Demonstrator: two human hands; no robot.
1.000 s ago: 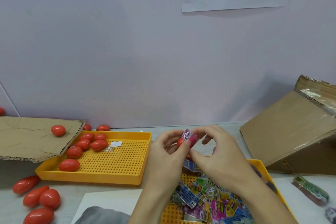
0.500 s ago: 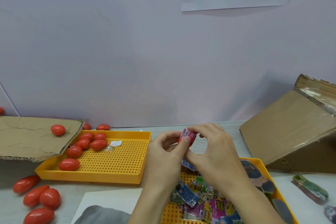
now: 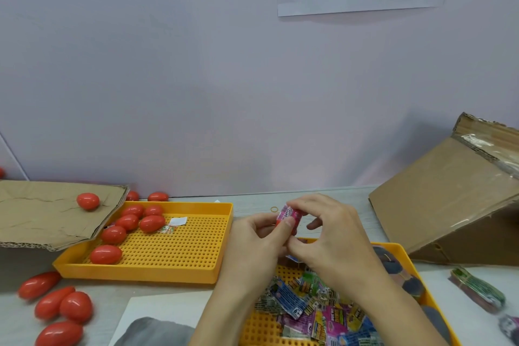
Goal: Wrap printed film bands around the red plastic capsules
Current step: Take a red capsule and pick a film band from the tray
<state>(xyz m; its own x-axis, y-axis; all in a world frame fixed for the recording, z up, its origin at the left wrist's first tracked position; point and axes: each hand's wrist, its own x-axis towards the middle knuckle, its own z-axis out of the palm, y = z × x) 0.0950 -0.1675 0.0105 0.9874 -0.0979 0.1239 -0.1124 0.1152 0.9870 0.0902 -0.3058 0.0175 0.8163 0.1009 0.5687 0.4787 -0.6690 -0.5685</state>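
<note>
Above the near tray (image 3: 398,248) of loose bands (image 3: 314,306), the left hand (image 3: 252,244) and right hand (image 3: 334,239) together pinch a capsule (image 3: 282,222), its pink band (image 3: 290,212) partly on. Seating it squarely likely comes next; bare capsules (image 3: 127,223) wait beyond.

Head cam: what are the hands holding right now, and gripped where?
Both hands pinch one red capsule with a pink printed band on it: left hand at its near side, right hand over its right end.

A small packing workbench: yellow perforated trays (image 3: 179,275) of red capsules (image 3: 106,254) and printed film bands (image 3: 317,314), cardboard boxes (image 3: 449,205), plain wall
</note>
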